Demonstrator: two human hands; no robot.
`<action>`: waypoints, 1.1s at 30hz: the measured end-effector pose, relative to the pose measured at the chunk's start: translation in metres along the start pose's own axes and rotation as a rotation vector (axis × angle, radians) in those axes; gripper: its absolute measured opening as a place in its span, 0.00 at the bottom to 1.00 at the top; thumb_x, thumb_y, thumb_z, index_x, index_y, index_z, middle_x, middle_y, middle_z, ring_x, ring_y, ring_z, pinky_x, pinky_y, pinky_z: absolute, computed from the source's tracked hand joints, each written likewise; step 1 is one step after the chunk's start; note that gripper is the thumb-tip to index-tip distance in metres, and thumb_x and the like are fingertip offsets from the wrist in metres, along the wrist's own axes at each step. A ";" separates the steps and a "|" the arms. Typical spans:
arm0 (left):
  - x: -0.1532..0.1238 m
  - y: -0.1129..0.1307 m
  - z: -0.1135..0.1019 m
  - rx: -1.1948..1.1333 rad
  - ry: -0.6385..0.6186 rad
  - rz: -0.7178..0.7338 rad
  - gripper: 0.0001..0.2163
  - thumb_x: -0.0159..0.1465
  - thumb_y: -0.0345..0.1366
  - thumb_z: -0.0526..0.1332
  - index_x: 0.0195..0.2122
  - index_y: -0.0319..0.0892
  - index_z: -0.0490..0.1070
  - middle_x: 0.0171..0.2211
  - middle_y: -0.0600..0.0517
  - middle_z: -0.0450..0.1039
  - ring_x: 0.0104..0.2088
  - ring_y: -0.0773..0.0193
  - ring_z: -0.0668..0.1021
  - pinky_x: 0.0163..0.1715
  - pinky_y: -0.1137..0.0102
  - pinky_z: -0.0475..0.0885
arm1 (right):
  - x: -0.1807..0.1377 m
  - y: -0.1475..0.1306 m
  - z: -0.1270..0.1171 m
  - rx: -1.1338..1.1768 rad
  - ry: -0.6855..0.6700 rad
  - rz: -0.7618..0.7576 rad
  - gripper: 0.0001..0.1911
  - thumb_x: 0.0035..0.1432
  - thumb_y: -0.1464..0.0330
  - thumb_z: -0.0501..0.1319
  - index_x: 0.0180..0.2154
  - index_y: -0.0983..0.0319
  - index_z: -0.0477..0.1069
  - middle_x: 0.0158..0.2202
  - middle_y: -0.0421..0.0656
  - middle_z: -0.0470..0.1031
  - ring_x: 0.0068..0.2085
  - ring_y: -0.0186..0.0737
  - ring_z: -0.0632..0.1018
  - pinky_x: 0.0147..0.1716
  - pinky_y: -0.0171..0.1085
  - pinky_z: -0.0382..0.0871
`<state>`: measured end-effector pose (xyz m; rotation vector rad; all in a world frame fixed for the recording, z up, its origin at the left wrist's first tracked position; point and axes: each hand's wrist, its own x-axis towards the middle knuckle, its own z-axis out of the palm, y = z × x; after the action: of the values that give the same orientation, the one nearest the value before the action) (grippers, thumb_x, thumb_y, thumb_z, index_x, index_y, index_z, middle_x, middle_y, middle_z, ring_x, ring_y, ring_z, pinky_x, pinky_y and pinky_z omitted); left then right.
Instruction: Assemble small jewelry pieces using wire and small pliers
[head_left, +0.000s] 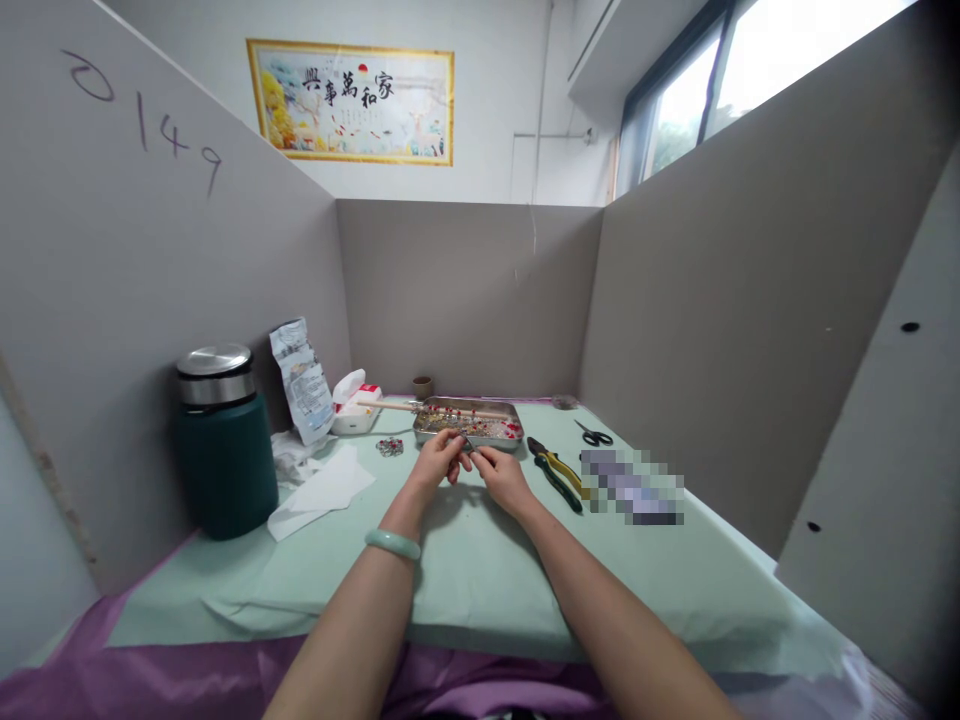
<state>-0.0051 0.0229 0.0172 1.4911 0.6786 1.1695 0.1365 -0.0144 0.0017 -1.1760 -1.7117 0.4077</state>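
Observation:
My left hand (439, 462) and my right hand (502, 475) meet above the pale green table cover, just in front of a metal tray (512, 412). Both have their fingers pinched together on a small thin piece between them, too small to name. The tray holds many small beads, some red. A thin wooden stick (397, 406) lies across the tray's far edge. A jade-green bangle (392, 543) sits on my left wrist.
A dark green flask (225, 450) stands at the left beside white tissues (322, 488) and a plastic packet (302, 380). Green-handled pliers (556, 470) and small scissors (594, 435) lie right of the tray. A small bead cluster (389, 447) sits left of my hands. Grey partitions enclose the desk.

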 end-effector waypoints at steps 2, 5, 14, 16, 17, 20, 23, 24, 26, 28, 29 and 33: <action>-0.001 0.001 -0.001 -0.062 -0.011 -0.022 0.18 0.55 0.49 0.60 0.36 0.39 0.62 0.17 0.56 0.70 0.08 0.76 0.59 0.10 0.77 0.54 | 0.001 0.000 0.000 0.012 0.001 -0.003 0.17 0.59 0.59 0.50 0.25 0.61 0.69 0.20 0.38 0.63 0.25 0.34 0.63 0.25 0.32 0.53; -0.004 0.004 -0.002 -0.139 -0.071 -0.058 0.18 0.55 0.49 0.60 0.36 0.39 0.63 0.17 0.57 0.68 0.09 0.78 0.56 0.11 0.78 0.53 | 0.003 0.003 -0.002 0.021 0.033 0.013 0.17 0.58 0.59 0.51 0.24 0.61 0.67 0.19 0.37 0.62 0.24 0.34 0.62 0.25 0.33 0.53; -0.005 0.004 -0.002 -0.241 -0.069 -0.097 0.15 0.56 0.46 0.61 0.34 0.41 0.61 0.14 0.63 0.56 0.11 0.78 0.52 0.11 0.80 0.45 | 0.004 0.008 -0.003 -0.022 0.085 -0.008 0.16 0.59 0.59 0.51 0.32 0.61 0.73 0.23 0.39 0.68 0.26 0.36 0.65 0.26 0.33 0.55; -0.006 0.004 -0.001 -0.203 -0.057 -0.094 0.15 0.56 0.45 0.61 0.35 0.41 0.61 0.15 0.62 0.59 0.12 0.78 0.53 0.12 0.80 0.46 | 0.002 0.005 -0.002 -0.088 0.095 -0.055 0.15 0.59 0.61 0.52 0.35 0.60 0.74 0.28 0.41 0.72 0.30 0.37 0.69 0.30 0.33 0.58; -0.006 0.004 0.000 -0.179 -0.049 -0.085 0.15 0.56 0.45 0.61 0.35 0.41 0.60 0.16 0.61 0.60 0.12 0.78 0.54 0.12 0.80 0.48 | 0.000 0.003 -0.002 -0.124 0.101 -0.072 0.14 0.59 0.62 0.52 0.36 0.60 0.74 0.30 0.42 0.73 0.32 0.38 0.70 0.31 0.33 0.58; -0.006 0.003 0.001 -0.114 -0.031 -0.047 0.16 0.55 0.46 0.61 0.35 0.41 0.59 0.17 0.59 0.65 0.11 0.78 0.57 0.12 0.79 0.53 | -0.002 0.000 -0.003 -0.214 0.104 -0.096 0.13 0.59 0.64 0.52 0.36 0.60 0.74 0.32 0.43 0.73 0.33 0.37 0.71 0.33 0.33 0.59; -0.005 0.001 0.000 -0.068 -0.021 -0.017 0.17 0.55 0.48 0.60 0.36 0.41 0.59 0.18 0.57 0.68 0.11 0.77 0.58 0.12 0.77 0.56 | -0.004 -0.001 -0.003 -0.262 0.109 -0.103 0.13 0.60 0.64 0.52 0.36 0.60 0.74 0.31 0.42 0.72 0.33 0.37 0.71 0.32 0.33 0.59; -0.004 -0.001 0.000 -0.054 -0.020 -0.009 0.17 0.55 0.48 0.60 0.36 0.41 0.59 0.18 0.57 0.69 0.10 0.77 0.59 0.12 0.77 0.56 | -0.004 -0.001 -0.002 -0.269 0.110 -0.104 0.13 0.60 0.64 0.52 0.36 0.60 0.74 0.30 0.42 0.72 0.33 0.37 0.71 0.32 0.33 0.59; -0.003 -0.003 0.000 -0.022 -0.019 0.007 0.17 0.56 0.48 0.60 0.37 0.41 0.59 0.19 0.56 0.70 0.10 0.76 0.60 0.12 0.77 0.56 | -0.004 -0.001 -0.002 -0.268 0.108 -0.104 0.13 0.60 0.64 0.52 0.36 0.60 0.74 0.31 0.42 0.73 0.33 0.37 0.72 0.32 0.33 0.59; -0.002 -0.005 -0.001 0.009 -0.016 0.023 0.16 0.56 0.47 0.59 0.37 0.41 0.59 0.19 0.55 0.71 0.10 0.76 0.61 0.11 0.77 0.57 | -0.004 -0.001 -0.002 -0.259 0.102 -0.102 0.13 0.60 0.65 0.52 0.35 0.60 0.74 0.31 0.42 0.74 0.34 0.37 0.72 0.32 0.33 0.59; -0.001 -0.006 -0.001 0.022 -0.016 0.030 0.16 0.56 0.47 0.59 0.37 0.41 0.59 0.20 0.55 0.71 0.10 0.75 0.61 0.11 0.77 0.57 | -0.004 -0.001 -0.002 -0.255 0.099 -0.102 0.13 0.60 0.64 0.51 0.35 0.60 0.74 0.31 0.42 0.74 0.34 0.37 0.72 0.32 0.33 0.59; -0.001 -0.007 -0.001 0.045 -0.021 0.040 0.17 0.56 0.48 0.60 0.36 0.41 0.59 0.20 0.54 0.72 0.10 0.75 0.63 0.11 0.77 0.57 | -0.003 0.001 -0.001 -0.225 0.086 -0.095 0.15 0.61 0.64 0.51 0.32 0.60 0.74 0.30 0.42 0.75 0.32 0.37 0.72 0.30 0.32 0.58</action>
<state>-0.0053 0.0247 0.0105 1.5595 0.6675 1.1739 0.1377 -0.0166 0.0002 -1.2473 -1.7630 0.1062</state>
